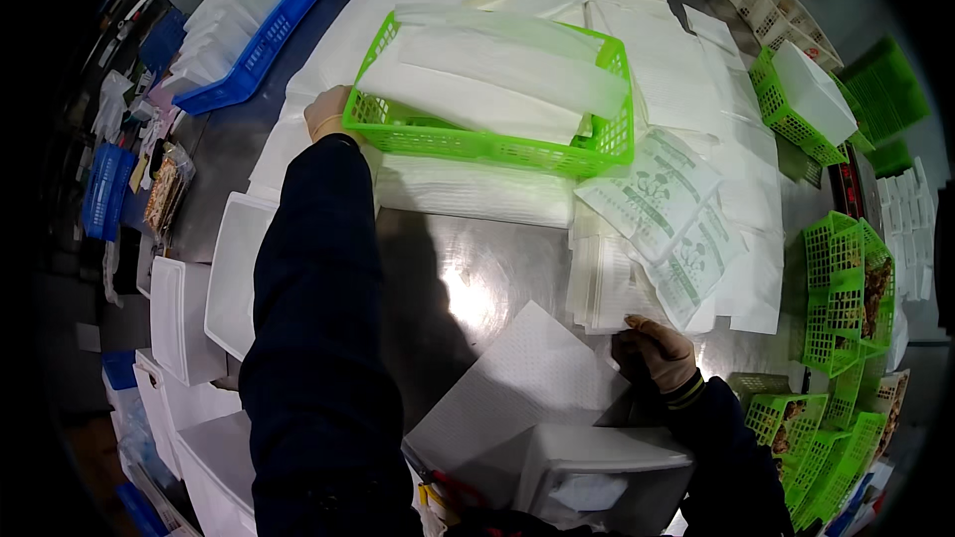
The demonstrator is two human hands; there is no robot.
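Observation:
A bright green plastic basket (497,147) stands on layers of white sheets, with folded white sheets and translucent film (517,80) inside. My left hand (325,111) is at the basket's left end, against its side; its fingertips are hidden. Lower right, my right hand (665,353) is closed, pinching the near edge of a stack of white paper sheets (604,278). Two white packets with green print (657,194) lie over that stack. Between my arms, a textured white sheet (512,378) lies on the metal table (448,249).
White tubs (184,323) crowd my left side. A blue basket (259,50) of white trays is at the far left. Green baskets (831,288), some holding brown items, line the right. Close to me are a clear-fronted white container (602,467) and red-handled scissors (453,487).

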